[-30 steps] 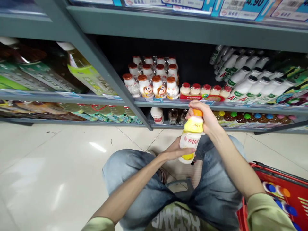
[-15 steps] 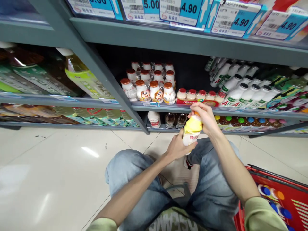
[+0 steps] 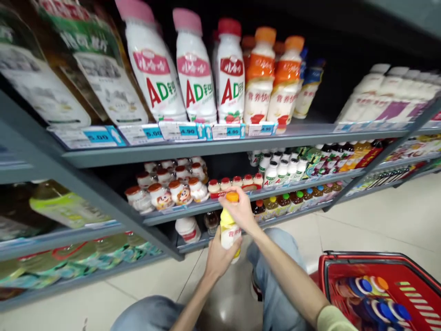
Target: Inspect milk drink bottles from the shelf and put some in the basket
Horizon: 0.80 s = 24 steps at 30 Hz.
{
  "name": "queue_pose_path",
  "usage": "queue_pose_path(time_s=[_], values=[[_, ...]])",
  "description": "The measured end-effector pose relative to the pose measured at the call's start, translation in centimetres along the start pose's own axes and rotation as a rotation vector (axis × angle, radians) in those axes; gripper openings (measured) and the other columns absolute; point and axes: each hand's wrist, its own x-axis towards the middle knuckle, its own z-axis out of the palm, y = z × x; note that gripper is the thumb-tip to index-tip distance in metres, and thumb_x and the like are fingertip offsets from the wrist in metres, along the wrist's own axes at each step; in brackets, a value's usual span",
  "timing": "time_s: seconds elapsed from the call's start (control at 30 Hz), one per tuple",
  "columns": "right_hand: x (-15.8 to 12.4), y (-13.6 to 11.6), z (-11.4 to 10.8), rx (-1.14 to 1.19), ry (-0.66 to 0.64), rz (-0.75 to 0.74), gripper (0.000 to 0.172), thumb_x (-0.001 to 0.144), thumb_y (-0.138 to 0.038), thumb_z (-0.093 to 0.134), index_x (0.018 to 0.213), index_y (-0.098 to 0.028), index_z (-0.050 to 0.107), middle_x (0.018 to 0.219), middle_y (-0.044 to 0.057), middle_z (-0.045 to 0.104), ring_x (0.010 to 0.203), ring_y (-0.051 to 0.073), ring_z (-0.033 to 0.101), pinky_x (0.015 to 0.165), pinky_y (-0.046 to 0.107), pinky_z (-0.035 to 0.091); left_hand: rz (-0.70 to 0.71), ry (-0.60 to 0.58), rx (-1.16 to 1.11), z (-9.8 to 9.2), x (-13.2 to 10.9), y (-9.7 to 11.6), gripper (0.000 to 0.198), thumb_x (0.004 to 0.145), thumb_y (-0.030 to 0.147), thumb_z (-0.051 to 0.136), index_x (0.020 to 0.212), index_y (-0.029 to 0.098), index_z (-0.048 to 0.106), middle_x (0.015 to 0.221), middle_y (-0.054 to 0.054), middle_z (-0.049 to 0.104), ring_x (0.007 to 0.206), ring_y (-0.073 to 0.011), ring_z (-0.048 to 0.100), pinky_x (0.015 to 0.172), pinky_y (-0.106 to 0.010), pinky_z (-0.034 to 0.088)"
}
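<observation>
A yellow and white drink bottle (image 3: 230,233) with an orange cap is held tilted in front of the lower shelves. My left hand (image 3: 220,255) is wrapped round its lower body. My right hand (image 3: 241,209) closes on its top, fingers and thumb around the orange cap. Just behind the bottle, small red-capped bottles (image 3: 236,183) stand in a pack on the middle shelf. Left of them are stacked round bottles (image 3: 179,192) with brown-red caps and a cartoon face.
A red shopping basket (image 3: 325,276) with several capped bottles (image 3: 382,308) stands on the floor at right. Above my hands runs a grey shelf edge (image 3: 241,143) with price tags. Large white AD bottles (image 3: 195,78) and orange-capped bottles (image 3: 260,78) line that upper shelf.
My view has swung up and to the right, so the upper shelf's bottles and more of the basket now show. Both hands still hold the same bottle.
</observation>
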Motion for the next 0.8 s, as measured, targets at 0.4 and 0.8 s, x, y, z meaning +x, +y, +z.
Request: queue_pose_path(time_s=[0.4, 0.8], values=[[-10.5, 2.3, -4.5, -0.333, -0.019, -0.023, 0.063, 0.059, -0.03, 0.087, 0.115, -0.026, 0.058, 0.115, 0.007, 0.069, 0.111, 0.035, 0.067, 0.097, 0.05, 0.054, 0.229, 0.068, 0.164, 0.1, 0.4, -0.6, 0.047, 0.071, 0.043, 0.074, 0.111, 0.022, 0.063, 0.104, -0.009, 0.077, 0.093, -0.0349, 0.075, 0.083, -0.043, 0.062], [-10.1, -2.2, -12.0, -0.286, 0.342, -0.47, 0.059, 0.065, -0.037, 0.09, 0.118, -0.023, 0.067, 0.108, 0.008, 0.075, 0.097, 0.029, 0.074, 0.089, 0.044, 0.063, 0.466, -0.053, -0.112, 5.6, 1.6, 2.8, 0.077, 0.085, 0.044, 0.075, 0.151, 0.021, 0.042, 0.153, -0.018, 0.051, 0.134, -0.0328, 0.058, 0.107, -0.046, 0.055]])
